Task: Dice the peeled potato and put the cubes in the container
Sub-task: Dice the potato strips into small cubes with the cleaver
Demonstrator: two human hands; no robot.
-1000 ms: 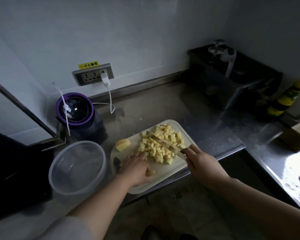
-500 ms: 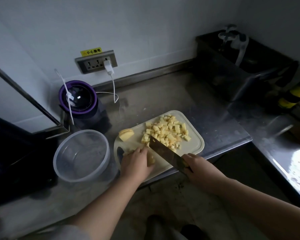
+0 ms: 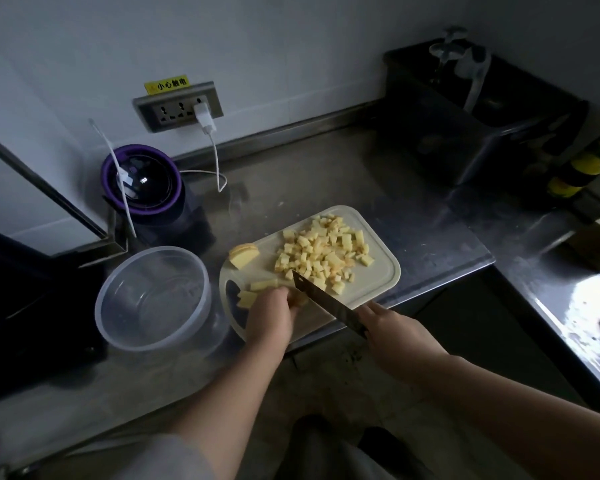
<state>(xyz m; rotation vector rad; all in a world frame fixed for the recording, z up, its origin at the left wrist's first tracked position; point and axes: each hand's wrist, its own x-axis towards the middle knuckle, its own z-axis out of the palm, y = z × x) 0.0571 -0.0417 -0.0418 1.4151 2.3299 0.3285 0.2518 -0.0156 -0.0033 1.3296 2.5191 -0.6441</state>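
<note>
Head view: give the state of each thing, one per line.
Container: open, empty.
Potato cubes: piled on cutting board.
Potato chunk: uncut, board's far-left corner.
Potato strips: held down by left hand.
Knife: gripped by right hand, blade beside strips.
Charger plug: plugged into socket.

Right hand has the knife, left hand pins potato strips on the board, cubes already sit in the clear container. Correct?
No. In the head view the clear container holds none; the cubes lie piled on the cutting board. Right hand on the knife, left hand on the potato strips: correct.
</note>
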